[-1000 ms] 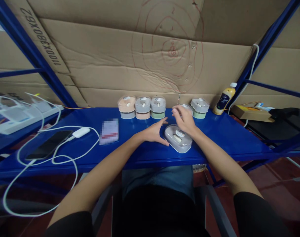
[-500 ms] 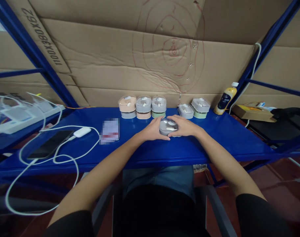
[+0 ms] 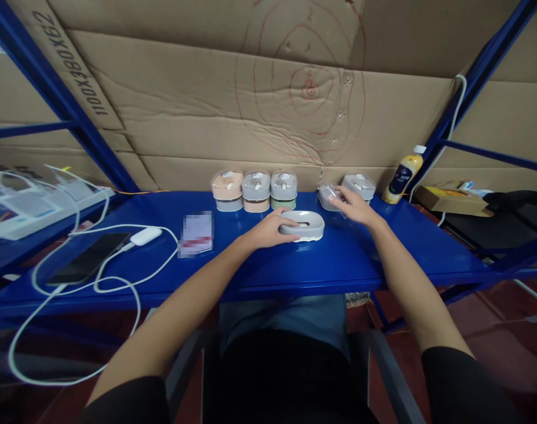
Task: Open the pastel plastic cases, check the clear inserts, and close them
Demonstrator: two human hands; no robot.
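My left hand (image 3: 268, 230) is closed around the left end of a grey oval soap-box-like dish (image 3: 311, 233), which rests uncovered on the blue table with a dark-edged opening inside. Farther back and to the right, my right hand (image 3: 359, 207) is closed on a clear plastic lid (image 3: 338, 203), partly hidden by the fingers. The lid is at the front right of a small grey box (image 3: 325, 198); whether they touch I cannot tell. Just behind my right hand stands a grey-and-green lidded box (image 3: 361, 184).
Along the cardboard back wall stand a peach-and-grey box (image 3: 226, 187), a grey-and-peach box (image 3: 257, 187) and a grey-and-green box (image 3: 284, 186). A juice bottle (image 3: 401, 176) is at right. To the left lie a blurred-out flat item (image 3: 196, 232), a phone (image 3: 92, 258) and white cables (image 3: 138, 288).
The clear lid has come off the grey dish. My right hand has moved back and to the right with it, while my left hand stays at the dish.
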